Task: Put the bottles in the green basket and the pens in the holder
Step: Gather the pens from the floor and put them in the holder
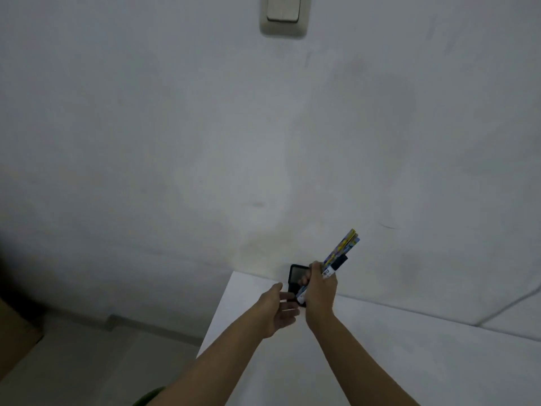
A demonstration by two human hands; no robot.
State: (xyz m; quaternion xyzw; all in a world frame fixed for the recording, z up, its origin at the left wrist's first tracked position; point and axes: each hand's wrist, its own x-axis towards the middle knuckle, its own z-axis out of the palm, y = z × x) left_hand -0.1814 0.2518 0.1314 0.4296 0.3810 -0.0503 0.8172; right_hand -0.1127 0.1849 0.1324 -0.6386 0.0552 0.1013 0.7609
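Observation:
My right hand grips a bundle of pens, colourful blue-and-yellow ones plus a dark one, their upper ends tilted up to the right. Their lower ends point down at the black pen holder, which stands at the far left corner of the white table against the wall. My left hand is just left of the holder with its fingers apart, touching or almost touching its side. No bottles and no green basket are in view.
A grey wall fills most of the view, with a light switch at the top. The table's left edge drops to the floor. A thin cable runs along the wall on the right.

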